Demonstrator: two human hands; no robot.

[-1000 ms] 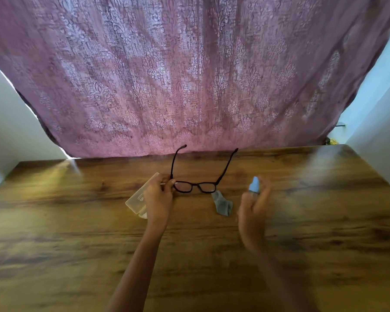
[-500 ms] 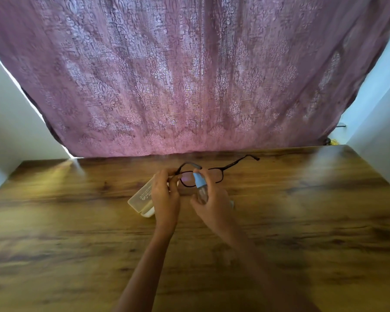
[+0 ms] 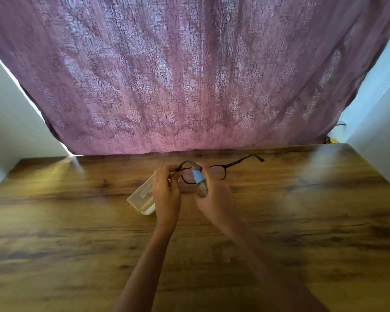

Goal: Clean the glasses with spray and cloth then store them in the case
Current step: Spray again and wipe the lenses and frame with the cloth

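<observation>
From the head view, the dark-framed glasses (image 3: 239, 162) are held up just above the wooden counter (image 3: 302, 221), between the two hands. The left hand (image 3: 165, 194) has its fingers (image 3: 163, 175) curled in, pinching the frame at its left end. One temple arcs over beside them and the other reaches out to the right. The right hand (image 3: 214, 199) is wrapped around a small spray bottle (image 3: 199, 181) with a blue top and a clear body. The bottle is tilted and covers part of the nearer lens. A pale translucent case (image 3: 142, 194) lies on the counter just left of the left hand, which hides its right end. Behind the counter hangs a mauve patterned curtain (image 3: 189, 75), with pale walls (image 3: 4, 120) on either side.
</observation>
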